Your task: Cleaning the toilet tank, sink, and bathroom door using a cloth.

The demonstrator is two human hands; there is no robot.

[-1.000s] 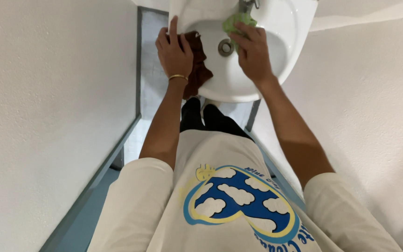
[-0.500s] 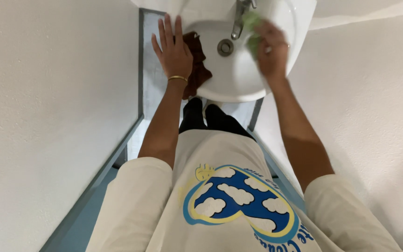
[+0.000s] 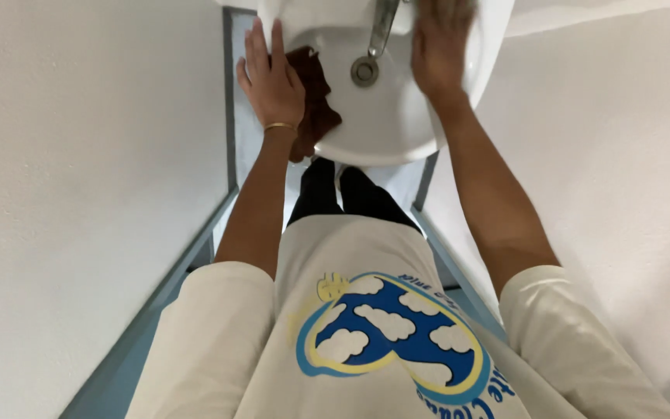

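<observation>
A white washbasin (image 3: 385, 147) is at the top of the view, with a metal tap (image 3: 383, 25) and a round drain (image 3: 364, 71). My left hand (image 3: 271, 81) lies flat on the basin's left rim, fingers spread, partly on a dark brown cloth (image 3: 318, 105) that drapes over the rim. A gold bracelet circles that wrist. My right hand (image 3: 440, 50) is palm down on the right inner wall of the basin and is blurred by motion. The green sponge it held in earlier frames is hidden beneath it.
White walls close in on both sides. A grey-blue skirting (image 3: 172, 287) runs along the floor on the left, and another strip (image 3: 459, 271) on the right. My legs in dark trousers (image 3: 343, 194) stand just under the basin.
My right hand has moved with the green sponge from beside the drain to the basin's right wall. The sponge is now out of sight. My left hand stays on the cloth.
</observation>
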